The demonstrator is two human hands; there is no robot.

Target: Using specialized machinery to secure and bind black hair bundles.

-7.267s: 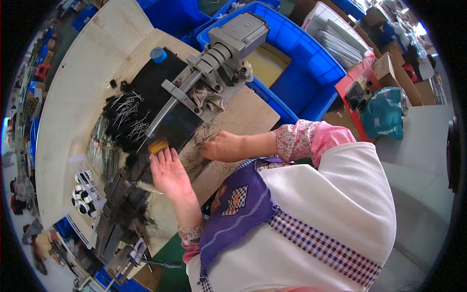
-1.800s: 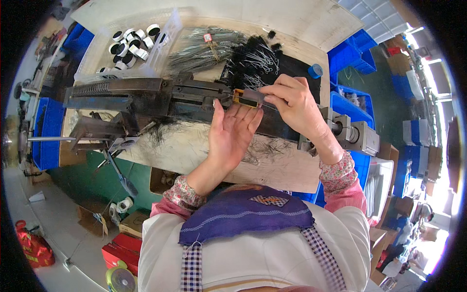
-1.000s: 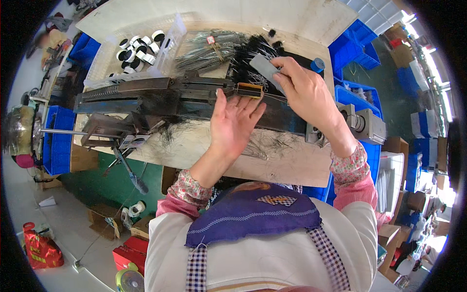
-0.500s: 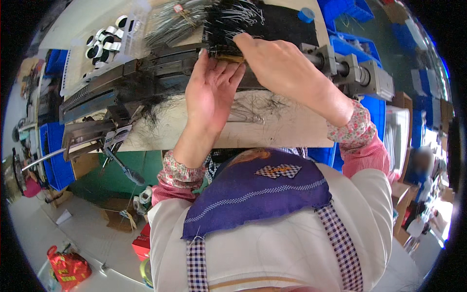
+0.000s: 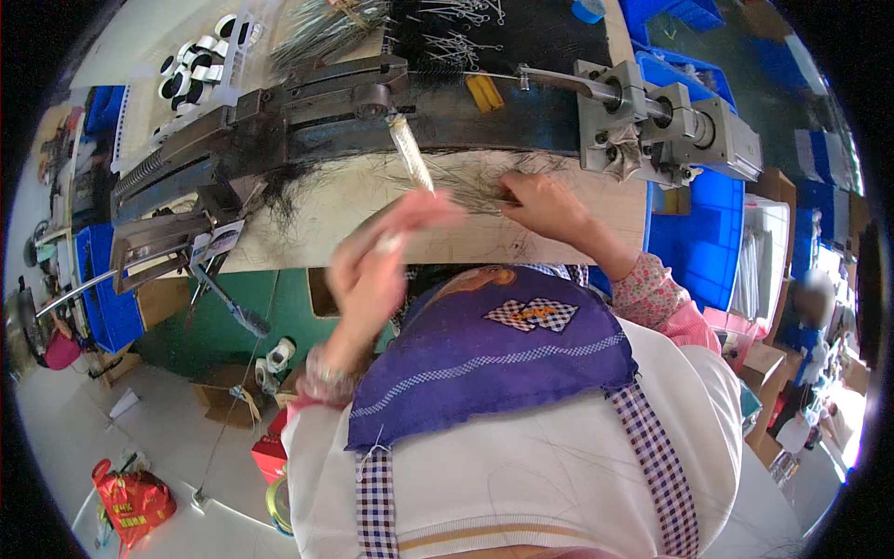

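My right hand (image 5: 545,207) is at the bench's near side, fingers closed at the end of a loose bundle of thin dark bristles (image 5: 470,182). Smeared by motion, my left hand (image 5: 372,256) is over the bench's near edge, and its finger state does not show. Just beyond its fingers, a pale, wrapped lever handle (image 5: 410,154) slants down from the metal twisting machine (image 5: 317,107); whether they touch is unclear. A thin wire (image 5: 466,74) with some dark bristle spans from the machine's left jaw to the chuck (image 5: 526,79) on the right. Below it sits a yellow block (image 5: 484,93).
Looped metal wires (image 5: 456,48) lie on a black mat behind the machine, with a bundle of straight wires (image 5: 326,33) to their left. A clear bin (image 5: 126,126) holds black-and-white rolls. Blue crates (image 5: 694,242) stand at right. A motor unit (image 5: 708,140) juts past the bench.
Both hands have come back from the machine toward me, uncovering the wire, yellow block and lever handle. My right hand has come down to the bristles on the bench.
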